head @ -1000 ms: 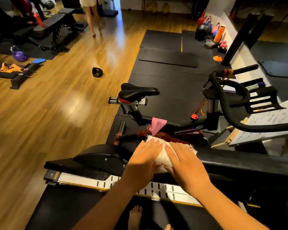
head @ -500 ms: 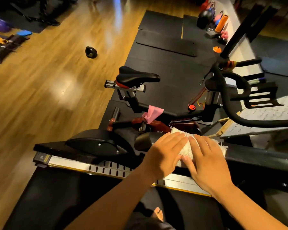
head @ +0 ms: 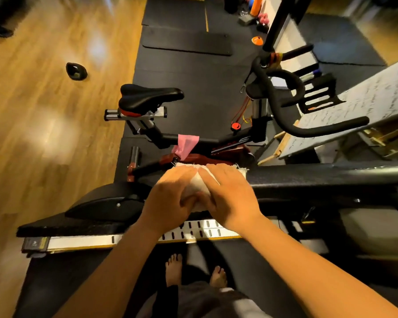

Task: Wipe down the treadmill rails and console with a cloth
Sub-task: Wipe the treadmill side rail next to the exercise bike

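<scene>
My left hand (head: 170, 199) and right hand (head: 231, 198) lie side by side at the centre of the frame. Their fingers are nearly straight and press the white cloth (head: 197, 188) flat onto the black treadmill rail (head: 319, 180); neither hand grips it. I judge the job partway done. This rail's long stretch toward the right edge looks left to wipe, and the console is out of view, so I cannot tell its state.

white cloth (head: 199, 187), black rail (head: 319, 177), pink rag (head: 185, 146), black saddle (head: 147, 96), orange cone (head: 257, 40)
</scene>
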